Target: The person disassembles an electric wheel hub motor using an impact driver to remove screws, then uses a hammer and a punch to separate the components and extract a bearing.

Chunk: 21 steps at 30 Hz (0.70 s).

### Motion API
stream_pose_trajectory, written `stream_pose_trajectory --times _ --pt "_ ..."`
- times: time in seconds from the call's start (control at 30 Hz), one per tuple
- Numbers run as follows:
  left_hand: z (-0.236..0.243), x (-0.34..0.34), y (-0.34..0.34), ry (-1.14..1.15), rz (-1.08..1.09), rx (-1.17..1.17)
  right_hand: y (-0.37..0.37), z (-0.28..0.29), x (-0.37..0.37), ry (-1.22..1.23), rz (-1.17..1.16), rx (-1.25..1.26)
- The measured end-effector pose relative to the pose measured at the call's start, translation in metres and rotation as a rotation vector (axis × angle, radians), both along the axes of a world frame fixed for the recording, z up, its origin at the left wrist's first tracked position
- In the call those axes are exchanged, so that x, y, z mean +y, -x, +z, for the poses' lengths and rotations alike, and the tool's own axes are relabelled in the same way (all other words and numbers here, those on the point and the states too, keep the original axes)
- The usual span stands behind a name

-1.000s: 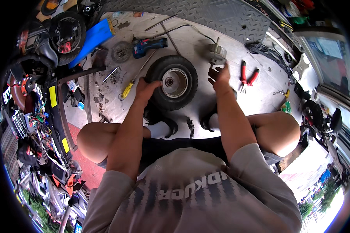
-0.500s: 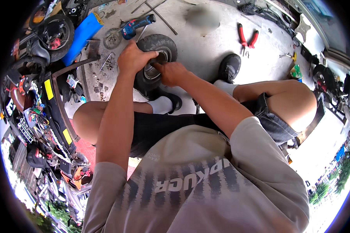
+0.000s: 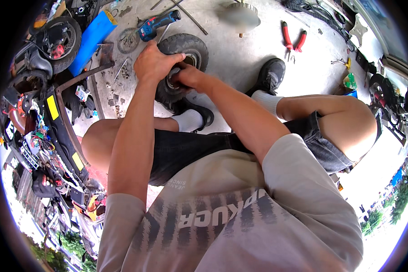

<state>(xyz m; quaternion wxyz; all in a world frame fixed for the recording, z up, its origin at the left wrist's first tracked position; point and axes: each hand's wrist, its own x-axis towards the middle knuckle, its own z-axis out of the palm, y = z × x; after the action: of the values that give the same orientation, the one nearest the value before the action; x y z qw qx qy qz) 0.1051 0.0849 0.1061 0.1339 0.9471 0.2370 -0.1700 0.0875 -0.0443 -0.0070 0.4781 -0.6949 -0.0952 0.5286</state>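
A small black knobby tyre on a metal-rimmed wheel [image 3: 196, 45] stands tilted on the floor between my feet. My left hand [image 3: 155, 62] is wrapped over its left side, thumb lying across the tread toward the rim and fingers hidden behind. A thin metal rod [image 3: 165, 32] shows just past that hand; I cannot tell whether the hand touches it. At the wheel's centre, my right hand [image 3: 189, 77] has its fingers curled closed inside the rim; whatever they pinch is hidden.
Beyond the wheel lies a blue cordless drill [image 3: 157, 26] beside a flat disc [image 3: 128, 41]. Red-handled pliers [image 3: 293, 37] rest at the right. A blue box-like piece [image 3: 93, 43], a scooter wheel [image 3: 61, 44] and tangled wiring [image 3: 43, 136] crowd the left.
My right hand has shifted left and its fingers curl further into the wheel's centre. The left hand keeps its hold on the tyre. The whole view has tilted slightly.
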Motion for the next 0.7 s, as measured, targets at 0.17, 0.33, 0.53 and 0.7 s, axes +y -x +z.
stream_pose_trajectory --times 0.17,0.33,0.53,0.7 --pt "-0.005 0.005 -0.002 0.008 0.022 0.004 0.007 0.001 -0.002 -0.126 -0.231 0.487" --pt "0.005 0.006 -0.007 0.058 0.030 0.040 -0.001 0.006 -0.001 0.284 0.496 -0.624" --pt "0.008 0.007 -0.012 0.076 0.049 0.057 -0.006 -0.027 0.002 -0.336 -0.423 1.068" --pt "-0.001 0.020 -0.007 0.087 0.103 0.071 0.006 0.014 -0.013 -0.174 -0.568 0.547"
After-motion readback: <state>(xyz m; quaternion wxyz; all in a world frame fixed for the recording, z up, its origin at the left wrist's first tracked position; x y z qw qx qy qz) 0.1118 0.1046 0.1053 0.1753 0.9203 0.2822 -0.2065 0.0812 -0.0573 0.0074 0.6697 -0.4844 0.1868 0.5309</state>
